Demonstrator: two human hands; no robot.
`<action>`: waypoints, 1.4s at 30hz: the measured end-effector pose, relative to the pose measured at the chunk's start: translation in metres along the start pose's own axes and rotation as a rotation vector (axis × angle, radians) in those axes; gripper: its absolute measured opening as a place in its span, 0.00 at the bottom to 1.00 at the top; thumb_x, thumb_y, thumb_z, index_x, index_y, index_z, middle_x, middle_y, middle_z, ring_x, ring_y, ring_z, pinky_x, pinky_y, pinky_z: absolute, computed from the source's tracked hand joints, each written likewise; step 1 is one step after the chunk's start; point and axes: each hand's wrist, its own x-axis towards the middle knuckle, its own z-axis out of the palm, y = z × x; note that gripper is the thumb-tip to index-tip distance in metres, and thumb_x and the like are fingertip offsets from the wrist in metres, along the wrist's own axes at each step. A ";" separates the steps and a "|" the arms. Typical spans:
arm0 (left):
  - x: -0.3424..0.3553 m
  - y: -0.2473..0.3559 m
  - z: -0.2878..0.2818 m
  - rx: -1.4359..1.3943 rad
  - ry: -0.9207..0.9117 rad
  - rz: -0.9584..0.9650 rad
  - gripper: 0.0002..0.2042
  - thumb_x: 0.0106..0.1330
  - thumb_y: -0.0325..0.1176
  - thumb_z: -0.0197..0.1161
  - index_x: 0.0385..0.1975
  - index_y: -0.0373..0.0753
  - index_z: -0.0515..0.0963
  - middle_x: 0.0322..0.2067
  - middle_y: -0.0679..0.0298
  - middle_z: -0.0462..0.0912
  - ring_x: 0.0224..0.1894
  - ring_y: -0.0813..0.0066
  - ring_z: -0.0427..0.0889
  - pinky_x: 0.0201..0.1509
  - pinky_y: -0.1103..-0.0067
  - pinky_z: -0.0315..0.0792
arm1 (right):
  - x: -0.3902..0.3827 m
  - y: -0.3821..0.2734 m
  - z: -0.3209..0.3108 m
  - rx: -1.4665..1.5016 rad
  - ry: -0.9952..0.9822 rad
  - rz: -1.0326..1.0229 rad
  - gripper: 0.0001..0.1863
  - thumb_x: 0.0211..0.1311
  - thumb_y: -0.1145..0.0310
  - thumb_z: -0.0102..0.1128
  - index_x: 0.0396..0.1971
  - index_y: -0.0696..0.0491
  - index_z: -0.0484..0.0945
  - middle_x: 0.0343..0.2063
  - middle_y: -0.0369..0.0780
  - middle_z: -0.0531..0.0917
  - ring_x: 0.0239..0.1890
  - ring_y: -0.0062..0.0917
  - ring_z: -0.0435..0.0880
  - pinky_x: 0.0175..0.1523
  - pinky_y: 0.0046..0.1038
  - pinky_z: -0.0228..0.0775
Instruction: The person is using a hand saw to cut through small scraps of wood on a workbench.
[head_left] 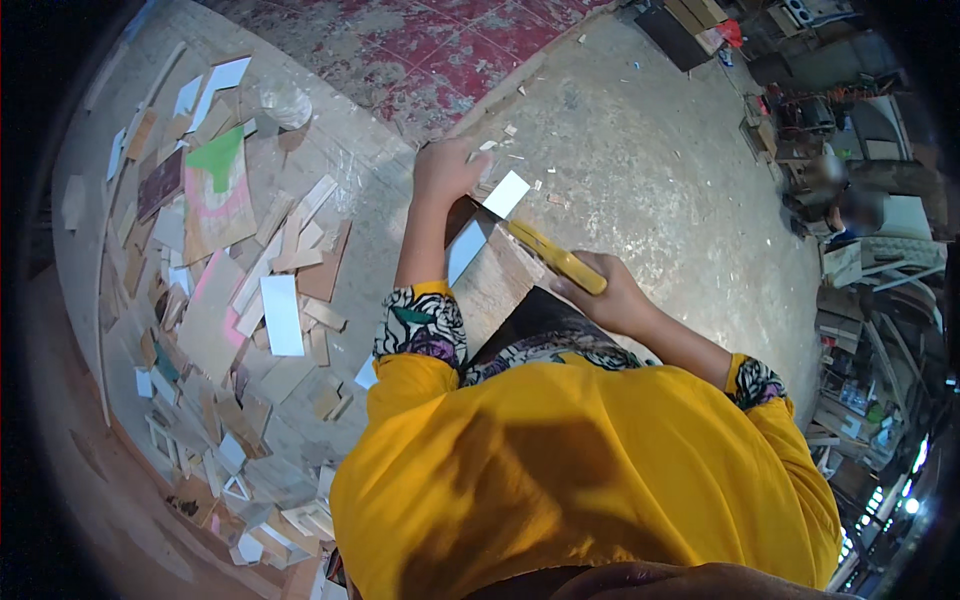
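Note:
A long white-faced strip of board (467, 250) lies slanting in front of me on a bare wooden plank (496, 284). My right hand (607, 297) is closed round the handle of a yellow-handled saw (550, 255). Its thin dark blade crosses the white strip, with a white end piece (507, 194) beyond it. At the far left side of the strip, my left hand (447, 172) bears down on the board, thumb pointing right. Most of its other fingers are hidden from view.
Many wood and board offcuts lie heaped on the left, including a green-and-pink painted piece (218, 190) and a white rectangle (282, 315). A clear plastic cup-like thing (287, 104) stands behind them. Red tiles (420, 50) lie ahead. Clutter and a blurred person (850, 210) are at right.

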 end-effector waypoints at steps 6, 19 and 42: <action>0.005 -0.013 0.054 0.019 -0.863 0.077 0.19 0.42 0.43 0.68 0.29 0.35 0.81 0.32 0.50 0.81 0.36 0.53 0.81 0.43 0.68 0.74 | 0.002 -0.018 0.002 0.009 -0.046 0.132 0.11 0.57 0.66 0.60 0.27 0.59 0.72 0.17 0.45 0.72 0.19 0.28 0.68 0.28 0.30 0.63; 0.004 -0.001 0.064 -0.059 -0.891 0.077 0.14 0.42 0.36 0.66 0.29 0.38 0.81 0.31 0.50 0.81 0.36 0.54 0.80 0.41 0.67 0.73 | 0.029 0.035 0.037 -0.106 -0.017 0.220 0.11 0.57 0.64 0.60 0.28 0.58 0.74 0.19 0.42 0.75 0.22 0.23 0.71 0.31 0.27 0.65; 0.003 0.021 -0.034 -1.726 -0.074 -0.688 0.08 0.60 0.31 0.56 0.38 0.37 0.74 0.33 0.59 0.79 0.37 0.64 0.79 0.46 0.67 0.72 | -0.054 0.051 -0.043 -0.586 0.133 -0.216 0.14 0.51 0.64 0.63 0.22 0.55 0.68 0.19 0.47 0.74 0.24 0.43 0.75 0.29 0.36 0.66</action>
